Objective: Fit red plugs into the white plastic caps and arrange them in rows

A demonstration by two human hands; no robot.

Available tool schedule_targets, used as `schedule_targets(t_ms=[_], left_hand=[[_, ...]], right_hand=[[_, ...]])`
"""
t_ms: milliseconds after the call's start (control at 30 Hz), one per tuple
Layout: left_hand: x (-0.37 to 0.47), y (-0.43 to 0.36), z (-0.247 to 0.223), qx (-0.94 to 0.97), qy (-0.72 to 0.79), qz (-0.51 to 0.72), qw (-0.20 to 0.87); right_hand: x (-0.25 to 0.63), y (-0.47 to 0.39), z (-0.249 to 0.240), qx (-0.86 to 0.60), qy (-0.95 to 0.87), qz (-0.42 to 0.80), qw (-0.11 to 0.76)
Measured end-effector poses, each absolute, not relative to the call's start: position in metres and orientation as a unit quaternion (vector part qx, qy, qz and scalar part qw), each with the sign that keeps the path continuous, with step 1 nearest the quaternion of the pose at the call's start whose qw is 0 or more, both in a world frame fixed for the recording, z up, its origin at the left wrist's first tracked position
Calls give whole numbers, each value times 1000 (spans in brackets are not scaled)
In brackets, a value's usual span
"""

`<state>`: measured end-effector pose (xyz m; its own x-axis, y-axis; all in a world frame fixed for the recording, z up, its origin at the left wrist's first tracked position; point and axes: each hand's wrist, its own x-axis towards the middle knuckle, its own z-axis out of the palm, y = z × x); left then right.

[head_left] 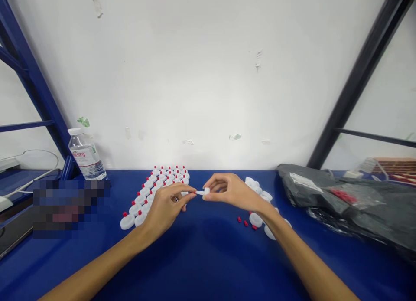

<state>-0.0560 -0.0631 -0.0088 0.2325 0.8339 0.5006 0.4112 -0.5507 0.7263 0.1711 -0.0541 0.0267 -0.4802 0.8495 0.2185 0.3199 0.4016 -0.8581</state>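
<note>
Between my hands, a white nozzle cap (206, 191) lies sideways above the table, its thin spout pointing left. My right hand (232, 191) pinches the wide end between thumb and fingers. At the spout's tip, my left hand (167, 204) closes thumb and forefinger on a small red tip cap (196, 192), mostly covered by the fingertips. Behind and left of that hand stand rows of white nozzle caps with red tips (127, 221). Loose white nozzle caps (256, 220) lie under and beyond my right forearm, with several small red tip caps (246, 223) near them.
A water bottle (86, 155) stands at the back left against the wall. Dark plastic bags (328, 201) cover the table's right side, with a clear bag of red pieces (344, 196) on top. Blue and black frame posts (351, 75) flank the blue table (201, 266).
</note>
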Motion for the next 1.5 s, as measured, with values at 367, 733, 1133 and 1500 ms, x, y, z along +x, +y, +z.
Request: schedule_targets(t_ms=[367,733,1133,1500], left_hand=[[-60,-61,-15,796,399,422,169],[-62,-63,-8,788,404,416,206],[-83,-68,36,882,428,168,104],[-93,-66,21,862,504,12,-54]], right_hand=[[167,-51,20,-364,-751,408,370],[158,-47,7,-352,-732,422,402],[163,-55,27,-389,-777,306,390],[171,-55,33,-385,-791,250,405]])
